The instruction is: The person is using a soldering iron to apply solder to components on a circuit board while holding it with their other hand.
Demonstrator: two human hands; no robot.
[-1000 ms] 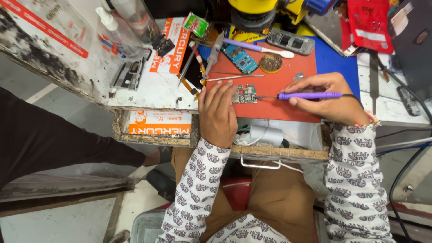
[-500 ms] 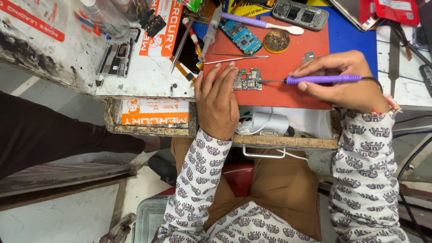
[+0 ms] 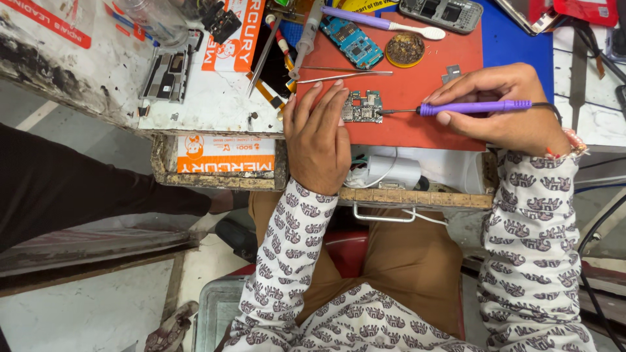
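Red mat (image 3: 417, 78): matt, rubbery-looking sheet, smooth, lightly scuffed. Small circuit board (image 3: 362, 107): dull green laminate studded with grey metal parts, under the left hand's (image 3: 317, 140) fingertips. Soldering iron (image 3: 469, 107) in the right hand (image 3: 502, 107): purple handle of smooth satin plastic, thin dark metal tip. Tweezers (image 3: 342, 77) far of the board: bright bare metal. Blue circuit board (image 3: 352, 40): glossy laminate. Round tin (image 3: 405, 49): brassy metal rim, crusted rough brown fill. Toothbrush (image 3: 385, 21): purple and white smooth plastic. Bench top (image 3: 202, 104) on the left: white, stained, grimy. Bench front edge (image 3: 417, 195): raw chipped wood, rough. Sleeves (image 3: 287, 261): soft printed cloth, matt.
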